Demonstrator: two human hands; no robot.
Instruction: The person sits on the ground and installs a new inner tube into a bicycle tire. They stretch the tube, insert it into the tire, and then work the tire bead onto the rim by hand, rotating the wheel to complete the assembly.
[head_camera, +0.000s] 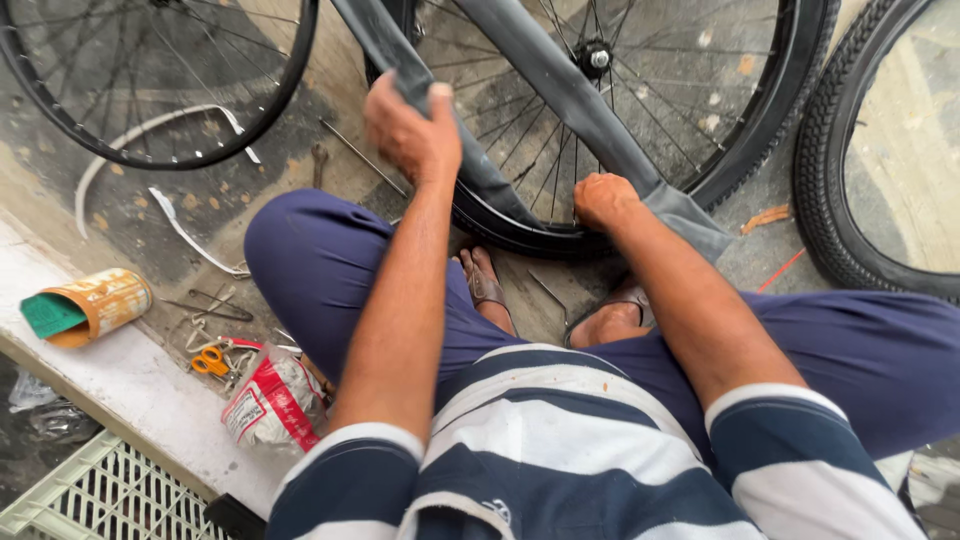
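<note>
on one wheel (700, 150), two hands (500, 160) grip one inner tube (560, 95).

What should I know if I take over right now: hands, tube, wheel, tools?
Left hand is closed on the grey inner tube, lifting it above the wheel. Right hand is a fist pressing where the tube meets the tyre at the rim's near edge.
The wheel lies on the ground between the feet. A second wheel lies far left and a loose tyre on the right.
Scissors, a packet and a can sit by the left knee.
Done: one stretch of tube is at the tyre.
Left: most of the tube remains outside.
</note>
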